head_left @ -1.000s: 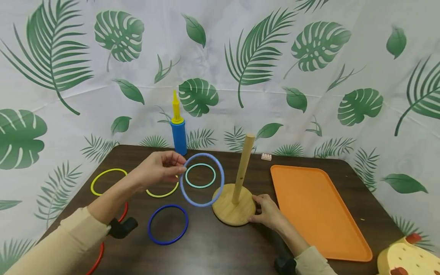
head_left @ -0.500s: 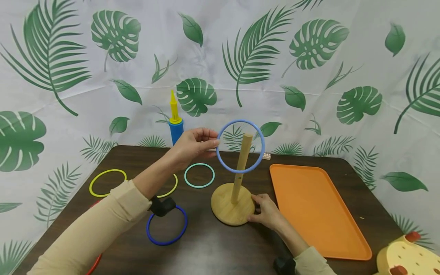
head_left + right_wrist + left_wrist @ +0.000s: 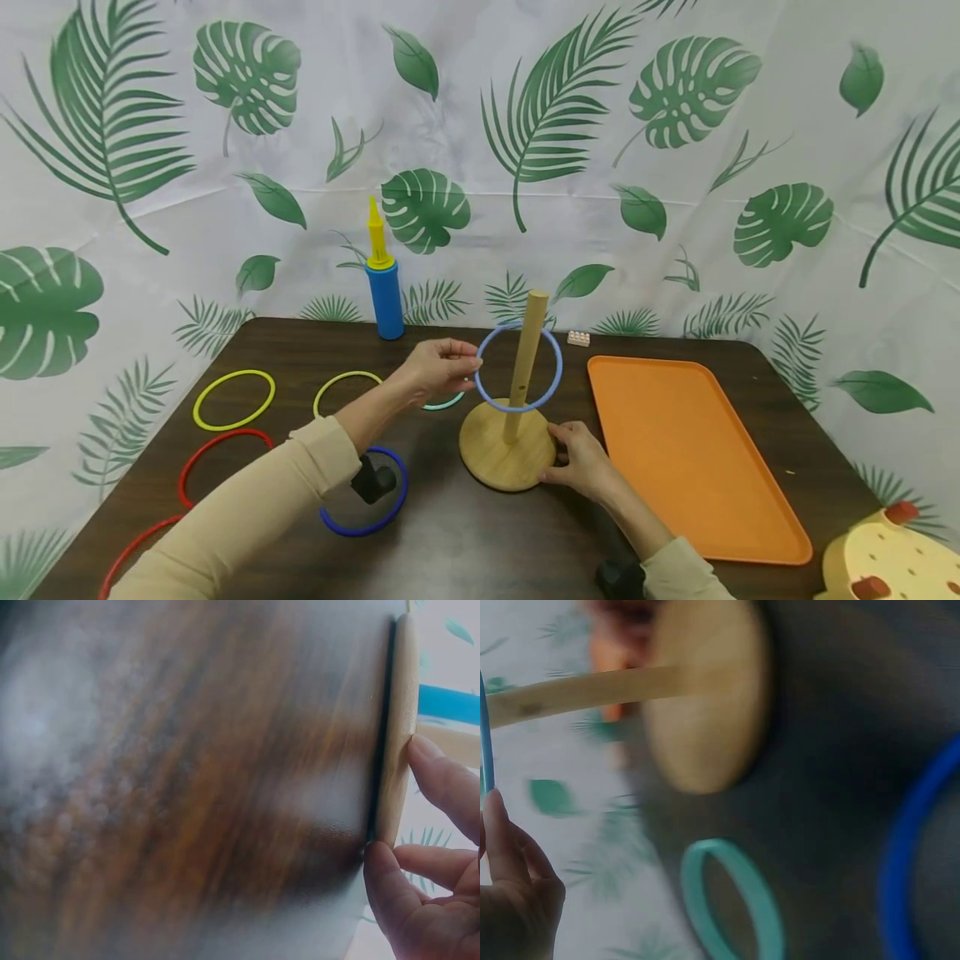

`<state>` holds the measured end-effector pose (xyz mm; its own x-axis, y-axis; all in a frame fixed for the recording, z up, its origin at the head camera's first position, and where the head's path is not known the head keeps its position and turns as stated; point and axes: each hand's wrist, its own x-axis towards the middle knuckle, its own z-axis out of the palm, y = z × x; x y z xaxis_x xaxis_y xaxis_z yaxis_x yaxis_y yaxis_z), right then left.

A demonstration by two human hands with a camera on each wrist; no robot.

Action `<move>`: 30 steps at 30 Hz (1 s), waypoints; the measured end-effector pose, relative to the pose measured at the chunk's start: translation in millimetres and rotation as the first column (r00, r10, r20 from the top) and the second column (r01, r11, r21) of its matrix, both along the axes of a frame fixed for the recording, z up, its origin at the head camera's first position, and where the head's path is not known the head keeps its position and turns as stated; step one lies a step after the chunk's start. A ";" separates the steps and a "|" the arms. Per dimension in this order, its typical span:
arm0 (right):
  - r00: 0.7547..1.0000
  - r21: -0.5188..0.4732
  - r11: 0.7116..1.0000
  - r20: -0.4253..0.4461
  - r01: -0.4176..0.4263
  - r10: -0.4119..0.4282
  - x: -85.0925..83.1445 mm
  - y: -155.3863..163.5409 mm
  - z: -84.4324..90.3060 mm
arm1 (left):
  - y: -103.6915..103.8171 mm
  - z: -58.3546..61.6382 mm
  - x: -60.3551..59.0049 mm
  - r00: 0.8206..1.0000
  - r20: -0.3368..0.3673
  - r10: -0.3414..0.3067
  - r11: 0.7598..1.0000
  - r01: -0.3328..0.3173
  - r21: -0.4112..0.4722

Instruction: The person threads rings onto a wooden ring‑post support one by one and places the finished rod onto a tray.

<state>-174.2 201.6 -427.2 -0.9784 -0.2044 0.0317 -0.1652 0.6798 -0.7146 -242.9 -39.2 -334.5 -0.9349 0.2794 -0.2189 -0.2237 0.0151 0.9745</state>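
Observation:
My left hand pinches a light blue ring by its left side. The ring is tilted and encircles the wooden post partway down: its near side crosses before the post, its far side lies behind. In the left wrist view, the ring shows edge-on above the fingertips. My right hand holds the right edge of the stand's round base. Seen in the right wrist view, thumb and fingers touch the rim of the base.
Yellow rings, red rings, a dark blue ring and a partly hidden teal ring lie left of the stand. Behind them stands a blue and yellow pump. An orange tray lies right, beside a yellow holed object.
My left hand carried the light blue ring rightward and up to the post's top, then lowered it around the post. The right hand stayed on the base.

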 end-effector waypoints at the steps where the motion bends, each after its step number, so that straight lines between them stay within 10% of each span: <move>1: 1.000 0.000 1.000 0.000 0.000 0.000 -0.1 0.2 -0.1 | -0.1 -10.7 0.2 1.000 0.012 0.004 1.000 -0.004 -0.010; 11: 1.000 -0.019 1.000 -0.013 -0.008 0.007 -1.7 0.7 -2.5 | 3.6 -70.4 3.4 0.993 0.106 0.050 0.992 -0.038 -0.117; 30: 1.000 -0.028 1.000 0.006 -0.003 0.004 -0.6 0.9 0.4 | 10.6 -79.5 5.1 0.999 0.040 0.033 0.956 -0.020 -0.292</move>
